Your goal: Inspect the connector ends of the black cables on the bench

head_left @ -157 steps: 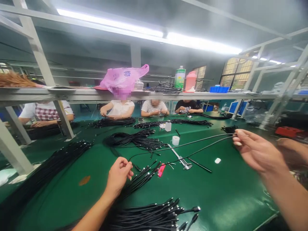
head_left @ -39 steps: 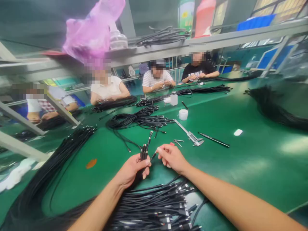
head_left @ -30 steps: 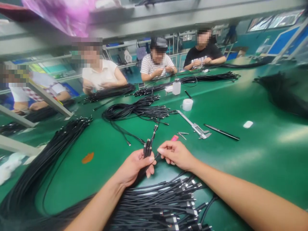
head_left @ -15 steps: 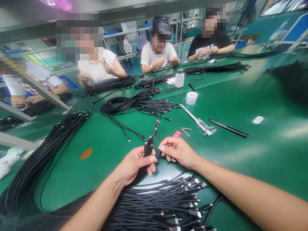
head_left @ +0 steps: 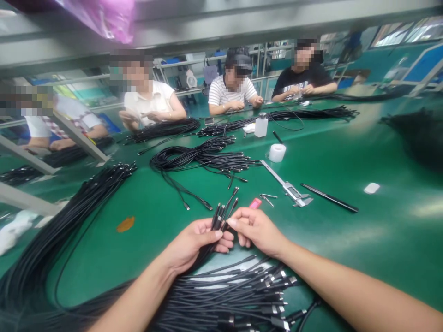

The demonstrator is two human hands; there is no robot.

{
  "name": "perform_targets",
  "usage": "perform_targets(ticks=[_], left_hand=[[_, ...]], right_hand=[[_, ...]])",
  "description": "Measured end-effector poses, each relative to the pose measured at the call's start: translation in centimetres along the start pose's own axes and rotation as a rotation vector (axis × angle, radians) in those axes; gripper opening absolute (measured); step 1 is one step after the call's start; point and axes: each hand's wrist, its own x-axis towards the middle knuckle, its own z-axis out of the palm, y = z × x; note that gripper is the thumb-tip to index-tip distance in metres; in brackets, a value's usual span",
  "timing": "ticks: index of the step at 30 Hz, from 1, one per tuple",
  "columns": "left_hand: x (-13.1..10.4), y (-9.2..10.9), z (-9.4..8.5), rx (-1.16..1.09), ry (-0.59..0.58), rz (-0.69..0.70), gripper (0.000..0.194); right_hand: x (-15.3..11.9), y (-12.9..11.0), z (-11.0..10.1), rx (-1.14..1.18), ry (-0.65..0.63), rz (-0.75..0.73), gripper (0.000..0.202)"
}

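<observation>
Several black USB cables point(head_left: 217, 218) are bunched in my left hand point(head_left: 199, 237), which is closed round them just below their plugs. The plugs point up and away from me. Beside it, my right hand point(head_left: 254, 228) pinches one cable near its plug point(head_left: 234, 204), at the right side of the bunch. Under my forearms lies a big spread of black cables point(head_left: 221, 286), with their metal plug ends point(head_left: 277, 309) toward the right. Just beyond my right hand is a small pink-red item point(head_left: 255, 203), partly hidden by the fingers.
Calipers point(head_left: 289, 186), a black pen-like tool point(head_left: 328, 197), a white tape roll point(head_left: 277, 152) and a white bottle point(head_left: 260, 125) stand or lie on the green table point(head_left: 346, 249). Cable bundles point(head_left: 194, 159) lie farther back. Several people point(head_left: 231, 87) work opposite. A metal post point(head_left: 79, 138) rises at left.
The camera view has tilted up, so the scene sits lower. My right hand has brought its cable up against the bunch in my left hand, its plug now standing among the others.
</observation>
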Motion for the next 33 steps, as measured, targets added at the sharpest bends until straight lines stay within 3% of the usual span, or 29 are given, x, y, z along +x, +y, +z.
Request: perform_targets(ticks=[6, 33], left_hand=[[0.03, 0.05, 0.14, 0.049, -0.085, 0.089, 0.024], [0.26, -0.45, -0.27, -0.009, -0.037, 0.068, 0.034]], right_hand=[[0.05, -0.04, 0.35, -0.048, 0.017, 0.01, 0.042], [-0.02, 0.2, -0.07, -0.014, -0.011, -0.03, 0.032]])
